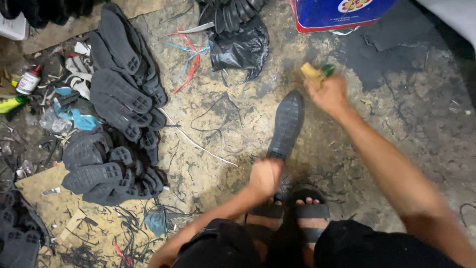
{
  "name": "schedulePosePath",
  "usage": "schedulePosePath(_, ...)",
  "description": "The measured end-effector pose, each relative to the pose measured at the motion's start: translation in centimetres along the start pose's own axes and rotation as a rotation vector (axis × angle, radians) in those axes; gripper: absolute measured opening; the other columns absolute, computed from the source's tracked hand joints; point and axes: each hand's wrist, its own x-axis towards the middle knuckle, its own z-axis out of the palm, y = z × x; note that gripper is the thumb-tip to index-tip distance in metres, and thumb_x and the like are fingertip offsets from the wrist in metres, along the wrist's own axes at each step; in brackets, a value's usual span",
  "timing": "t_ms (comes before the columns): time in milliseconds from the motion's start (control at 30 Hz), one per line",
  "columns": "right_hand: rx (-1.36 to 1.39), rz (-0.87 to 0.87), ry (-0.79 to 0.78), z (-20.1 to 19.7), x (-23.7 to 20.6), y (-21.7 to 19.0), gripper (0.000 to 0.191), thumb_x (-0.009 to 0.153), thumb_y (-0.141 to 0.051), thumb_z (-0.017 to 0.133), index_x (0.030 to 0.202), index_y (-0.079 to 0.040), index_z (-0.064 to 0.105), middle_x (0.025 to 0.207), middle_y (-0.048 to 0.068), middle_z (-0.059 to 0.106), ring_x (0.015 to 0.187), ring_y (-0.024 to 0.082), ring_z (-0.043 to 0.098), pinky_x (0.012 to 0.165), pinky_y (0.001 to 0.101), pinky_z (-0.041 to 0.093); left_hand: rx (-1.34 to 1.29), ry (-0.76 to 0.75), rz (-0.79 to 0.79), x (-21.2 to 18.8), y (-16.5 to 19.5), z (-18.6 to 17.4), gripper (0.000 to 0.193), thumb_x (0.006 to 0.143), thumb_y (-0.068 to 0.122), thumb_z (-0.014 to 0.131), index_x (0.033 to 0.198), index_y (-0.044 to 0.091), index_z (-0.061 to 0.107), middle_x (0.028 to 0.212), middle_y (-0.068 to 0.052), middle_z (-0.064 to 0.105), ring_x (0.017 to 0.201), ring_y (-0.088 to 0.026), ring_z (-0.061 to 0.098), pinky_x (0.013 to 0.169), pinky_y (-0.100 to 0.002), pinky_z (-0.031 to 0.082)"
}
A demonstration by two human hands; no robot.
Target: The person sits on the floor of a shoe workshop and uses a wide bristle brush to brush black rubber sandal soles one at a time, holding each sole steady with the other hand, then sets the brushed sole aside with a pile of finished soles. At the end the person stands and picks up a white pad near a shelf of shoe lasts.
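A person crouched on a stained concrete floor (396, 99) steadies a black shoe sole (286, 125) at centre frame, the left hand (265, 176) clenched around its near end just above two sandalled feet (297, 211). The right hand (328, 93), upper right of centre, grasps a small yellowish tool with a green tip (315, 72), blurred and raised just beyond the sole's far end. Judged from this grip, the work goes best with the sole pinned flat and the tool drawn along its length. A heap of dark soles (116, 129) fills the left of the frame and a black plastic bag (240, 47) lies at top centre, well apart; bare floor to the right leaves the working arm open room.
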Motion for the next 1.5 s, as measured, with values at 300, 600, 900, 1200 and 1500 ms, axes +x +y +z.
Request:
schedulePosePath(300, 0.731, 0.296, 0.293, -3.7, -9.1, -4.7, 0.042, 0.103, -0.021, 0.074, 0.133, 0.006, 0.061, 0.125, 0.009, 0.070, 0.114, 0.017, 0.066, 0.099, 0.0316, 0.050, -0.238, 0.592, -0.008, 13.7, 2.4, -4.4, 0.072, 0.064, 0.024, 0.085, 0.126, 0.001, 0.057, 0.107, -0.025, 0.065, 0.097, -0.043, 0.064, 0.081, -0.050, 0.053)
schedulePosePath(600, 1.138, 0.210, 0.679, -8.7, -8.8, 1.5, 0.036, 0.107, -0.007, 0.077, 0.134, 0.005, 0.056, 0.130, 0.011, 0.068, 0.116, 0.017, 0.068, 0.105, 0.0320, 0.058, -1.114, 0.661, 0.155, 4.4, 5.8, -7.1, 0.049, 0.094, 0.017, 0.071, 0.139, 0.009, 0.054, 0.120, -0.018, 0.068, 0.108, -0.035, 0.070, 0.090, -0.042, 0.059)
schedulePosePath(900, 0.464, 0.258, -0.072, -0.2, -9.9, -4.5, 0.045, 0.085, -0.027, 0.082, 0.118, 0.001, 0.069, 0.110, 0.015, 0.074, 0.100, 0.024, 0.069, 0.088, 0.0385, 0.054, 0.182, 0.394, 0.200, -0.4, 0.9, 2.7, 0.050, 0.091, 0.011, 0.050, 0.138, -0.008, 0.054, 0.152, -0.029, 0.045, 0.146, -0.042, 0.041, 0.122, -0.051, 0.030)
schedulePosePath(1200, 0.343, 0.190, 0.149, -1.9, -4.3, -4.1, 0.037, 0.104, -0.042, 0.062, 0.125, -0.014, 0.074, 0.118, 0.010, 0.081, 0.101, 0.015, 0.078, 0.083, 0.0386, 0.063, 0.159, 0.345, 0.264, 1.6, -2.9, 7.0, 0.048, 0.090, 0.015, 0.048, 0.131, -0.006, 0.062, 0.153, -0.029, 0.048, 0.141, -0.041, 0.047, 0.119, -0.049, 0.034)
schedulePosePath(1500, 0.184, 0.056, 0.269, -4.5, -3.3, 0.0, 0.021, 0.105, -0.018, 0.066, 0.109, 0.001, 0.075, 0.093, 0.012, 0.076, 0.079, 0.024, 0.071, 0.071, 0.0357, 0.054, -0.013, 0.318, 0.105, 1.8, -0.6, 1.9, 0.033, 0.089, 0.015, 0.061, 0.118, 0.001, 0.068, 0.127, -0.024, 0.068, 0.122, -0.040, 0.064, 0.109, -0.047, 0.048)
